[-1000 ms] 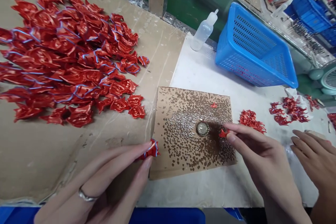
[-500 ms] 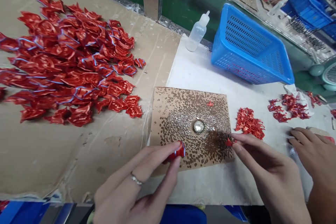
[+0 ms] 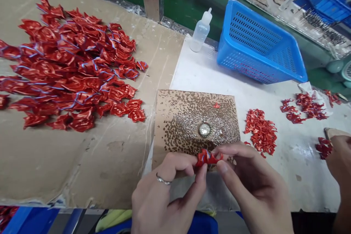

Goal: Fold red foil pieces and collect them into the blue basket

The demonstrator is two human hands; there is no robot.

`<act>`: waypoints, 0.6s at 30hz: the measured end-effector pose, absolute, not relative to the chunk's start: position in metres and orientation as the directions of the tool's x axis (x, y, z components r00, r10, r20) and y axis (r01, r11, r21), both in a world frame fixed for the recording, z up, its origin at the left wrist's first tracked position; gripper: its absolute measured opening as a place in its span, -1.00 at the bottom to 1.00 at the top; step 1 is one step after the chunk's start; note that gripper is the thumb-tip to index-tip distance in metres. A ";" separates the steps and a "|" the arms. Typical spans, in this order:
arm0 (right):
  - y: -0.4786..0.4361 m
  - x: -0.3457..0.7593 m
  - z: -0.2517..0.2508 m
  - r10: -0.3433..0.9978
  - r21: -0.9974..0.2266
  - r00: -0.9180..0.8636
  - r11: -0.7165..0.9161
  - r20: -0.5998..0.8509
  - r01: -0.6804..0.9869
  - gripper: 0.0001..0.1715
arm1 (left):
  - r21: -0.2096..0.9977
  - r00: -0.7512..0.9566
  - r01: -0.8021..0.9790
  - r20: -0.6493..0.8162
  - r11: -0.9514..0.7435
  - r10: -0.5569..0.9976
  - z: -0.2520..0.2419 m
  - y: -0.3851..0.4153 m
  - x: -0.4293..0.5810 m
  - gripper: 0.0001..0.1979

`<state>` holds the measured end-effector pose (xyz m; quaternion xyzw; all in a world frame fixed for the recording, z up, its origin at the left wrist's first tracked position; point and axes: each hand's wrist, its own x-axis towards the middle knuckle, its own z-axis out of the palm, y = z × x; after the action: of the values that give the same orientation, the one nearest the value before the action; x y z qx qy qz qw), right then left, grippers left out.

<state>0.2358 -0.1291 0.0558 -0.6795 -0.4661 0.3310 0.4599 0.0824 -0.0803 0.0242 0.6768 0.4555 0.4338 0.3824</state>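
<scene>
My left hand [image 3: 167,193], wearing a ring, and my right hand [image 3: 252,179] meet at the lower middle of the view. Both pinch a crumpled red foil flower [image 3: 205,158] wound with blue wire. My right fingertips press a small red foil petal against it, and the fingers partly hide the flower. Just behind my hands lies a brown-speckled cardboard square [image 3: 175,117], with a round shiny disc [image 3: 204,129] at its centre. A single red scrap [image 3: 216,105] rests on the square.
A large heap of wired red foil pieces [image 3: 68,69] covers the tan board at left. Smaller red heaps [image 3: 260,131] lie on white paper at right. Behind stand a plastic squeeze bottle [image 3: 201,31] and a blue mesh basket [image 3: 260,44]. A co-worker's hand [image 3: 340,161] is at far right.
My left hand has moved right with the flower, and my right hand has moved left, bringing the small petal against it. The view has shifted slightly, and the other person's hand has moved right.
</scene>
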 end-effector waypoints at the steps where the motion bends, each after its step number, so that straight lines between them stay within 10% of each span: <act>1: -0.129 0.235 0.055 0.937 -0.934 0.349 -0.146 -0.024 0.327 -0.61 | 0.913 0.214 0.285 0.236 -0.292 0.948 0.024 -0.080 0.082 -0.79; 18: -0.125 0.227 0.060 0.923 -0.949 0.380 -0.174 -0.064 0.262 -0.71 | 0.919 0.158 0.219 0.297 -0.327 0.942 0.028 -0.084 0.090 -0.71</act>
<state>0.2267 -0.1255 0.0599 -0.6822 -0.4342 0.3485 0.4740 0.0899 -0.0844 0.0280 0.6600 0.4394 0.4774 0.3786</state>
